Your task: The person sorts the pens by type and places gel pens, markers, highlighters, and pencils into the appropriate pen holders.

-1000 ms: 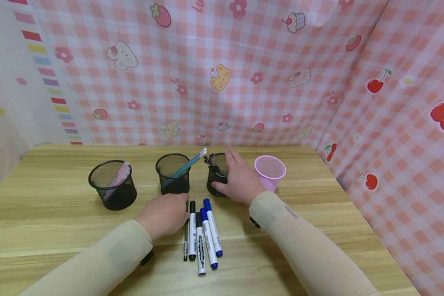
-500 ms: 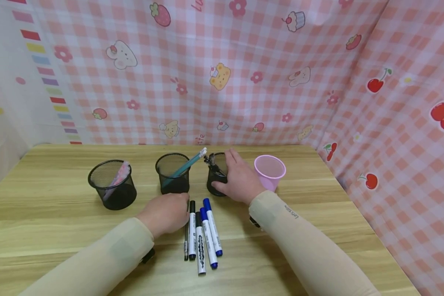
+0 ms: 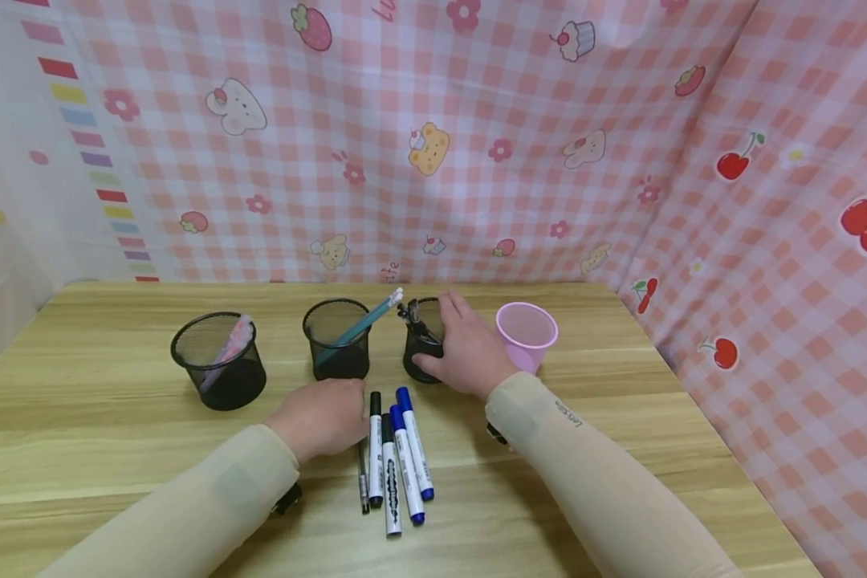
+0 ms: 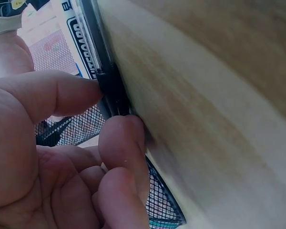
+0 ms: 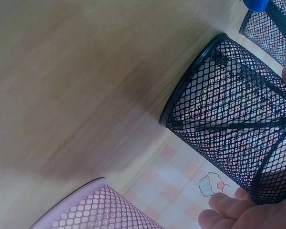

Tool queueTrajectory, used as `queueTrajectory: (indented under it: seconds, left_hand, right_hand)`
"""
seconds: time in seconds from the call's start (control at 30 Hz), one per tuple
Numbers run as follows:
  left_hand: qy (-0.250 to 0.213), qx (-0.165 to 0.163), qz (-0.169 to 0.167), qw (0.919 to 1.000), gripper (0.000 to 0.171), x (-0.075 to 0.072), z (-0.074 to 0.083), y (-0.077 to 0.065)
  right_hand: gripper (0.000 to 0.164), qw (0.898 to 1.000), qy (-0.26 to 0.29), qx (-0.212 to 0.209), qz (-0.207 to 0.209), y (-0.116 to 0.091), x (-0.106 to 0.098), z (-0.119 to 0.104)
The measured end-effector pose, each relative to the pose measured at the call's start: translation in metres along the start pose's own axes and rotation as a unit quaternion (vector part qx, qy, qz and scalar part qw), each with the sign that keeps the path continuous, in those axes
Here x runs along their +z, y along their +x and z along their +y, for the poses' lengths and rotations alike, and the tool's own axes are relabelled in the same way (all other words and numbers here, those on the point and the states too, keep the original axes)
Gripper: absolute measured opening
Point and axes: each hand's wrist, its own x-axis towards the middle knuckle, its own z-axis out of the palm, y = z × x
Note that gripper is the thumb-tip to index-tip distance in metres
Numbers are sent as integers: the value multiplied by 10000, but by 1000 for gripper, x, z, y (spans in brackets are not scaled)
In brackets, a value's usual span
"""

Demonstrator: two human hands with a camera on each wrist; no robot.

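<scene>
My left hand [image 3: 321, 419] pinches a slim clear-barrelled pen [image 4: 96, 43] between thumb and forefinger, close over the wood in the left wrist view. In the head view, the hand covers the front part of the pen, and its near end sticks out below. My right hand [image 3: 473, 349] holds a black mesh pen holder [image 5: 224, 100], thumb on the near side and fingers over the far rim. Several dark pens or clips [image 3: 415, 317] lean inside that holder. Just right of the pen lie black-capped markers [image 3: 376, 466] and blue-capped markers [image 3: 414, 457].
A black mesh holder with teal pencils [image 3: 367, 325] stands behind my left hand. Farther left is another black mesh holder [image 3: 233, 389] with pink-topped pens. A pink mesh holder [image 3: 523, 353] stands beside my right hand. A checked curtain [image 3: 376, 160] hangs behind the table.
The pen has turned slightly, its near end shifting a little toward the viewer and right. My left hand has moved very slightly left. My right hand stays on the holder.
</scene>
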Motion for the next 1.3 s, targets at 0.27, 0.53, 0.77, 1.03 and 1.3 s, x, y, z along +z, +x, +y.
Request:
queueTrajectory:
  seconds: [0.27, 0.53, 0.77, 1.03, 1.3]
  left_hand:
    - [-64, -20, 18, 10000, 44, 0, -1, 1]
    - [-92, -68, -7, 9999, 56, -1, -1, -2]
    - [-91, -80, 23, 9999, 51, 1, -2, -1]
    - [-239, -66, -2, 9997, 46, 1, -4, -1]
    - [-555, -87, 293, 9980, 54, -5, -4, -6]
  right_hand:
    - [109, 10000, -10, -25, 11, 0, 0, 0]
    - [109, 10000, 12, -21, 21, -1, -1, 0]
    - [109, 9999, -7, -87, 68, -1, 0, 1]
    - [109, 10000, 20, -7, 27, -1, 0, 1]
    - [109, 10000, -21, 31, -46, -1, -1, 0]
